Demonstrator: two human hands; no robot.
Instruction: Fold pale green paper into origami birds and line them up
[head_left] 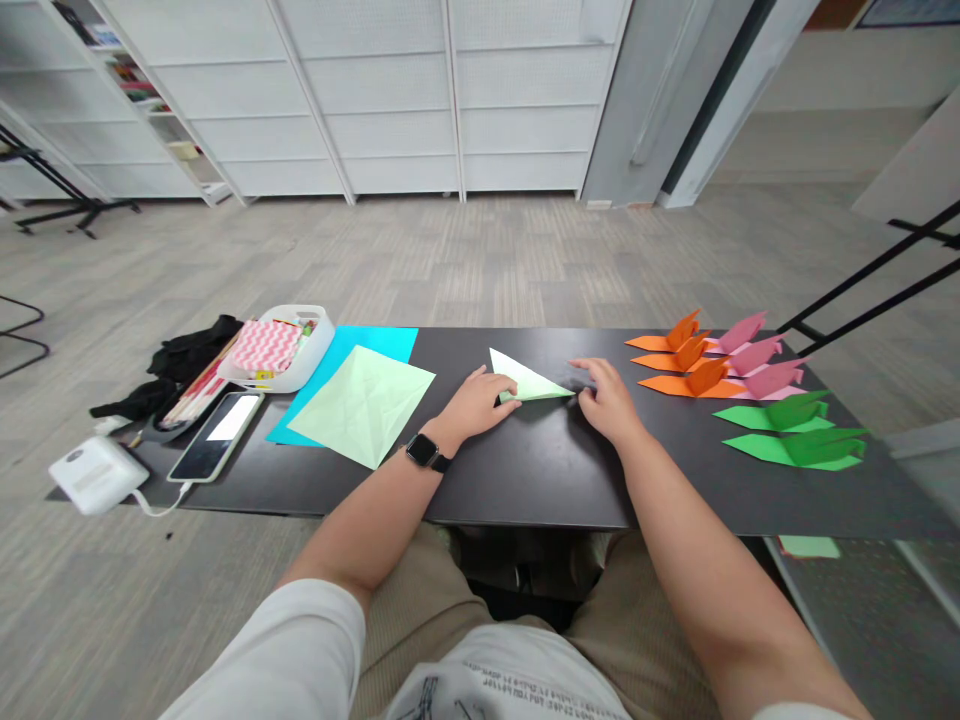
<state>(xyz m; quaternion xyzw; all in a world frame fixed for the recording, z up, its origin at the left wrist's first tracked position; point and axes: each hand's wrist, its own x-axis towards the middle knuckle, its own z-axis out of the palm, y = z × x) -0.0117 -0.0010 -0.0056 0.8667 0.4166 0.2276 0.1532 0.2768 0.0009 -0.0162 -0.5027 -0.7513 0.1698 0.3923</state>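
Grey floor (487, 262), dark table (536, 475), folded paper (529, 379)

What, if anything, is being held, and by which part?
Folded pale-green paper: left hand at its left end, right hand at its pointed tip; actual grip unclear.

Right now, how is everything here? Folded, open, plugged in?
Narrow pale paper: folded, left hand touching it
Light green sheet: spread out, creased
Blue sheet: flat, partly covered
Orange birds: folded
Pink birds: folded
Green birds: folded
White basket: open, things inside
Phone: cable plugged in; can't tell if it's on
White box: cable attached
Watch: strapped on, screen dark
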